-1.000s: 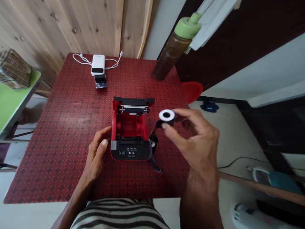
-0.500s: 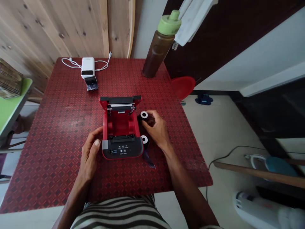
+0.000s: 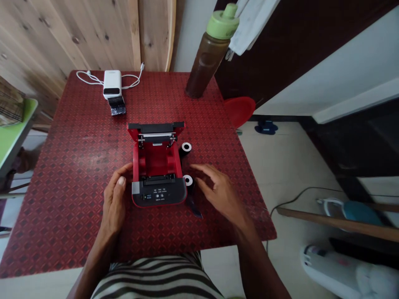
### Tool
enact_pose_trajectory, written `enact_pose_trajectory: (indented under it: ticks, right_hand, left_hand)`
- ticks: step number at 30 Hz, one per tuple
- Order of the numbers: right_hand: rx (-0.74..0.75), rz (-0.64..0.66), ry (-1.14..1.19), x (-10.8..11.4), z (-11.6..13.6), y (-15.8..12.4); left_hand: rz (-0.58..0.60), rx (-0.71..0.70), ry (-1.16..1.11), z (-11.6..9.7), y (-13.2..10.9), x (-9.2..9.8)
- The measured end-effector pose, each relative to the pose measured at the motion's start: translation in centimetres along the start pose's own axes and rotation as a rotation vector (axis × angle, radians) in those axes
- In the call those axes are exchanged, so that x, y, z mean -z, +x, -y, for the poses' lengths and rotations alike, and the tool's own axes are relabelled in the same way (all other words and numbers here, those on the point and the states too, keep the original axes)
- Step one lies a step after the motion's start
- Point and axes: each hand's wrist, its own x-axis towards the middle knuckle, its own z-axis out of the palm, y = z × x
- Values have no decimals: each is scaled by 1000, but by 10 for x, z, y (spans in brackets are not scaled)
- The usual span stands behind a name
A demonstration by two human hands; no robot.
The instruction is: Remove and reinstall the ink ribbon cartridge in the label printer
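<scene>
- My right hand (image 3: 220,192), fingers spread and empty, lies just right of the black ribbon roll with white core (image 3: 188,181), which stands axis-up on the table (image 3: 77,166).
- My left hand (image 3: 116,199), open, touches the left side of the red plastic printer (image 3: 157,166).

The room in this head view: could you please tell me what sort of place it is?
Probably a home room, not a workshop: a red patterned table, a green-capped drink bottle and a wood-panelled wall.
</scene>
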Motion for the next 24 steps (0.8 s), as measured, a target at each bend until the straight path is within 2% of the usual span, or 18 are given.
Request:
enact_pose_trajectory:
  ticks: [3, 7, 10, 14, 17, 20, 22, 24]
  right_hand:
    - [36, 154, 14, -3, 1, -1]
    - [62, 229, 55, -10, 0, 5]
    - [55, 221, 61, -15, -1, 7]
    - [17, 187, 68, -10, 1, 2]
    - [-40, 156, 48, 7, 12, -2]
    - [-38, 98, -35, 26, 30, -2]
    - [40, 48, -94, 32, 44, 0]
    - [147, 25, -157, 31, 54, 4]
  left_hand:
    - [-16, 20, 42, -3, -1, 0]
    - [-87, -22, 144, -15, 3, 0]
    - [-160, -169, 313, -34, 10, 0]
    - [-160, -443, 566, -72, 11, -5]
    - [-1, -594, 580, -103, 7, -14]
    - [301, -500, 443, -128, 7, -30]
    - [427, -480, 382, -138, 11, -45]
    - [501, -493, 334, -144, 14, -63]
